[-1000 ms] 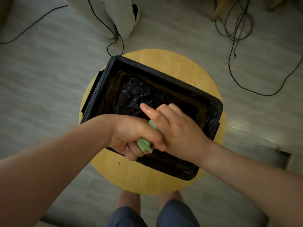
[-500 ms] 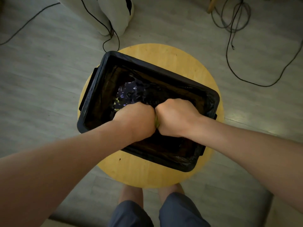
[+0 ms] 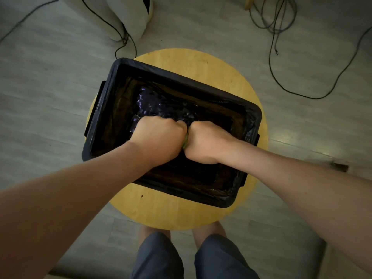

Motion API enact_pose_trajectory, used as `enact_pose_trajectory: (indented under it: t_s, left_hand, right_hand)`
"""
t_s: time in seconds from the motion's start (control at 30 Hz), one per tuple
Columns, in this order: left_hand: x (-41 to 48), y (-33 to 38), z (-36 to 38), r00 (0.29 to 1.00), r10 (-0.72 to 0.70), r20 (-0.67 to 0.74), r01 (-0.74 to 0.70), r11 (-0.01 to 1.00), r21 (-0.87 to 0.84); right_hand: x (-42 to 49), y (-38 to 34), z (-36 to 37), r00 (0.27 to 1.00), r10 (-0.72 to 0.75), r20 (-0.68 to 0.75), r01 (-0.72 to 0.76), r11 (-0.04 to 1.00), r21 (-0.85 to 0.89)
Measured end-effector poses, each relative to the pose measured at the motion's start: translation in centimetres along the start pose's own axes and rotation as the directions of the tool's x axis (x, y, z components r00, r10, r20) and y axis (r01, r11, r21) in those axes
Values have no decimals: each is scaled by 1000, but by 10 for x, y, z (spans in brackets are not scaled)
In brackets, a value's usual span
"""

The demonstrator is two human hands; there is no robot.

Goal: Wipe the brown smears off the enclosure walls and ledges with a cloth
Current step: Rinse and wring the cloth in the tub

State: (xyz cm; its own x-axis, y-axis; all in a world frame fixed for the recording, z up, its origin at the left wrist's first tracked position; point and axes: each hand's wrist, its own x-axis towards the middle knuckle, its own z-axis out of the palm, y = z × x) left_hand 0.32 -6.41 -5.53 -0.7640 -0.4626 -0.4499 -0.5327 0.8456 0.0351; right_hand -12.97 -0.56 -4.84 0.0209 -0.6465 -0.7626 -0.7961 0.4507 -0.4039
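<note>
A black rectangular enclosure [image 3: 193,81], lined with shiny black plastic, stands on a round wooden stool [image 3: 181,210]. Dark wet material lies in its bottom and brownish smears show on the inner walls. My left hand [image 3: 159,135] and my right hand [image 3: 207,141] are both fisted side by side inside the enclosure, knuckles touching. A green cloth [image 3: 185,142] is squeezed between them; only a thin sliver of it shows. Both hands grip the cloth.
Black cables [image 3: 281,63] trail over the grey floor at the back right, and another cable [image 3: 122,39] runs by a person's pale trouser leg and shoe [image 3: 130,15] at the back. My own knees [image 3: 161,258] are under the stool.
My hands went from folding the cloth over the enclosure's near edge to two tight fists pressed together deeper inside it. The green cloth is now almost hidden.
</note>
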Motion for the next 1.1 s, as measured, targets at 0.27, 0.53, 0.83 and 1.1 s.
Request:
enact_pose_trajectory:
  t_s: [0.27, 0.53, 0.83, 1.1]
  left_hand:
    - [19, 3, -8, 990, 134, 32, -118, 947, -300]
    - [18, -3, -36, 952, 208, 225, -124, 933, -337]
    - [16, -22, -50, 935, 353, 25, -350, 911, 219]
    - [15, -53, -45, 718, 692, -80, -626, 691, 362]
  right_hand:
    - [-34, 17, 12, 908, -31, -417, -50, 982, -184]
    - [-41, -1, 22, 763, -79, -641, -183, 925, -332]
    - [-42, -37, 10, 917, 345, -202, -206, 840, 501]
    - [-51, -70, 38, 892, 452, 17, -204, 368, 907]
